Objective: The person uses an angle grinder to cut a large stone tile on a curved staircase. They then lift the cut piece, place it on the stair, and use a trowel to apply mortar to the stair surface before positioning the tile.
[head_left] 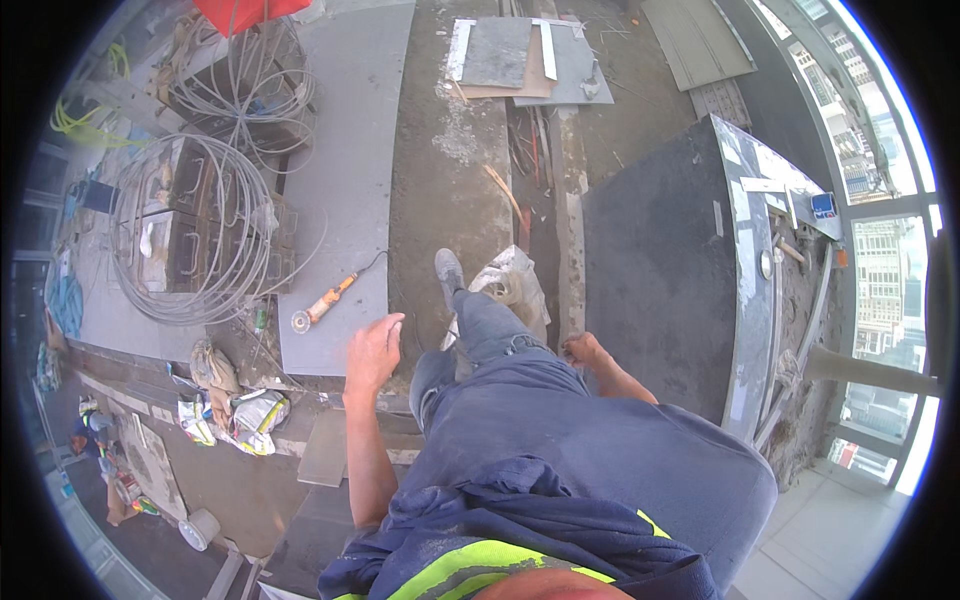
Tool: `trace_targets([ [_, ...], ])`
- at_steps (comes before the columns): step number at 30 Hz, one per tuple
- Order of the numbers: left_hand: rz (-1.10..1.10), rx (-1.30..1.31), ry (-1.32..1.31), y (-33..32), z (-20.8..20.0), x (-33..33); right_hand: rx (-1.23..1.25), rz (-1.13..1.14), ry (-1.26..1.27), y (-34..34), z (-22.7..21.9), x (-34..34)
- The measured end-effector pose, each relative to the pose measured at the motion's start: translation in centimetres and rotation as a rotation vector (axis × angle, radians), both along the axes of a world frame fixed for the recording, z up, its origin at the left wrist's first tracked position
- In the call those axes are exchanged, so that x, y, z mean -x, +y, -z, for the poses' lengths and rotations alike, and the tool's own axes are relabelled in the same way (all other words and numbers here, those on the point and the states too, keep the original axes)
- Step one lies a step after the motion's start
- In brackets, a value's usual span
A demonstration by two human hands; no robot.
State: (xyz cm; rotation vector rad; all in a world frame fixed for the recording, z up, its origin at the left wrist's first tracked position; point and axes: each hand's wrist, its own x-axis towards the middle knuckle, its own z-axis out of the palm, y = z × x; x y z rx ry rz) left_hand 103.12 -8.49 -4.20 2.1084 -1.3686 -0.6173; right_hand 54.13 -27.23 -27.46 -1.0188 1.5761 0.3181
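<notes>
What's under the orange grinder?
A grey board: the grinder lies on it, with board surface visible around the tool. Its dark cord runs toward the board's right edge. The patch directly beneath the grinder is covered, so any marks there can't be seen.

Navy top (pixel 450 525), fluorescent yellow-and-grey bands (pixel 465 562), dusty blue-grey trousers (pixel 500 335), grey shoe (pixel 448 267)

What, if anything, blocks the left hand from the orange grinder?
Nothing visible: only the grey panel shows between the left hand and the orange grinder. The dark cord trails from the handle end, outside that gap.
</notes>
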Motion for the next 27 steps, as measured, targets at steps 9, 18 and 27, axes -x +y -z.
trace_targets([
  [9, 0.209, 0.269, -0.248, -31.0, 2.8, -7.1, 0.061, 0.181, -0.162, -17.5, 17.5, -9.7],
  [18, -0.079, -0.498, 0.490, -54.2, 13.6, -12.0, 0.396, 0.673, -0.536, -40.6, 23.7, -29.0],
  [27, 0.639, -1.126, 0.775, -79.8, 31.1, -2.4, -0.017, 0.994, -0.463, -51.9, 35.5, -33.2],
])
